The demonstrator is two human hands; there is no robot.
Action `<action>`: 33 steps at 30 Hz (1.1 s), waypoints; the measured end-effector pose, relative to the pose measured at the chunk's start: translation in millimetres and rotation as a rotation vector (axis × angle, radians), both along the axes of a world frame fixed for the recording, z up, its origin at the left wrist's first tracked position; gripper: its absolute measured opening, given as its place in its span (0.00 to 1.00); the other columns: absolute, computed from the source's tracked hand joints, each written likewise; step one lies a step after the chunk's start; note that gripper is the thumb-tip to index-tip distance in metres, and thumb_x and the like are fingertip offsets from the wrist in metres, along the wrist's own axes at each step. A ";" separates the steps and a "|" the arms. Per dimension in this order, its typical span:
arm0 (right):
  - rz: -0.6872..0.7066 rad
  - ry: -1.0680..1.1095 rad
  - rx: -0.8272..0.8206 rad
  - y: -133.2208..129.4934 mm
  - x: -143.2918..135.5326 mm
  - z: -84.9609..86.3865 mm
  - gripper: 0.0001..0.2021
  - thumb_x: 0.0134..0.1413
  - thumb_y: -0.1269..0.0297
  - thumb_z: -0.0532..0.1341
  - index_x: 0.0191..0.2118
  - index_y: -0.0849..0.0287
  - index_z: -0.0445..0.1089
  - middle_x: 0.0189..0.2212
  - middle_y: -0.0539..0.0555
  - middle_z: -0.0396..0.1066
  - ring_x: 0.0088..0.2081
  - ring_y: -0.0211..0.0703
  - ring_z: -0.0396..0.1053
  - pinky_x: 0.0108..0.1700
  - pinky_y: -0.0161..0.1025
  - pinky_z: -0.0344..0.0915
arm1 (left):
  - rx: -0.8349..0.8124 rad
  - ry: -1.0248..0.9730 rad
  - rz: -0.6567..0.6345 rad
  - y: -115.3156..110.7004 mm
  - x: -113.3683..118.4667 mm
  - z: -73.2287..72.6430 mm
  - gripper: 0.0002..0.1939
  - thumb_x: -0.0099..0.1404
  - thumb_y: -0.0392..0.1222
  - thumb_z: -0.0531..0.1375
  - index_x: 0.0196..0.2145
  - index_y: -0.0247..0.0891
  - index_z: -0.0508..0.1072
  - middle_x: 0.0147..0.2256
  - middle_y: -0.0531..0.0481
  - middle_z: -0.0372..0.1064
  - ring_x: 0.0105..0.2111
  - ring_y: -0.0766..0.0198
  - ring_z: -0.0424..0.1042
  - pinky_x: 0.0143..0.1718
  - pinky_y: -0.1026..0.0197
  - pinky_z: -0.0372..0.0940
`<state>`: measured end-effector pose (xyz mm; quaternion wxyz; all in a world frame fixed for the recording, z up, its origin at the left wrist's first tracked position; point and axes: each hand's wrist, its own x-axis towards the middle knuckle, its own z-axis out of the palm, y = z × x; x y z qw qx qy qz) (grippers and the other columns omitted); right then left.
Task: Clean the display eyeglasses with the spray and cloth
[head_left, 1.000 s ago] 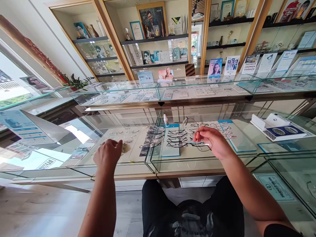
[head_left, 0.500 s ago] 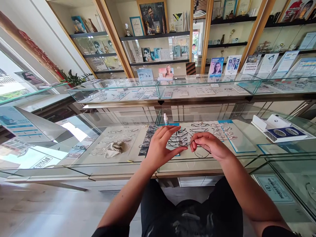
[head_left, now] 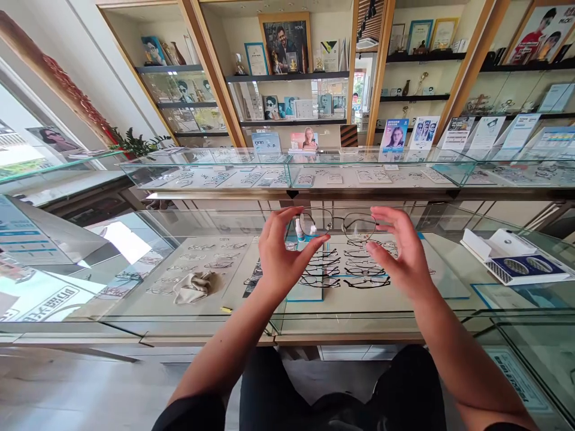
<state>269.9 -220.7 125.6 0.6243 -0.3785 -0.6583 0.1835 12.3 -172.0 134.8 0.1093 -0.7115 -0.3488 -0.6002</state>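
A pair of thin-rimmed eyeglasses (head_left: 359, 228) is held up level above the glass counter, its two round lenses side by side. My left hand (head_left: 283, 248) grips one side of it, fingertips at the outer top of the rim and thumb below. At the other side, my right hand (head_left: 402, 254) has its fingers by the outer edge and its thumb underneath. Behind and below the lenses, several dark-framed glasses (head_left: 366, 282) lie in rows inside the counter. A small white bottle (head_left: 299, 228) shows through the left lens.
The glass display counter (head_left: 251, 326) spans the front. A crumpled beige cloth (head_left: 195, 287) lies on the left, near a small yellow object (head_left: 226, 309). An open white box (head_left: 516, 257) with a blue insert stands right. Another display case (head_left: 377, 176) and shelves (head_left: 287, 77) are behind.
The eyeglasses have been raised and turned level, lenses side by side. My right hand has moved up and right and opened its fingers wider; my left hand now meets the frame's other side.
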 end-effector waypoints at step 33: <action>-0.150 -0.124 0.073 66.7 -13.7 36.0 0.34 0.74 0.52 0.68 0.80 0.37 0.62 0.77 0.55 0.69 0.73 0.67 0.72 0.69 0.69 0.76 | -0.073 -0.299 -0.095 98.8 23.1 12.8 0.29 0.69 0.51 0.76 0.65 0.46 0.77 0.59 0.42 0.80 0.56 0.52 0.81 0.59 0.47 0.79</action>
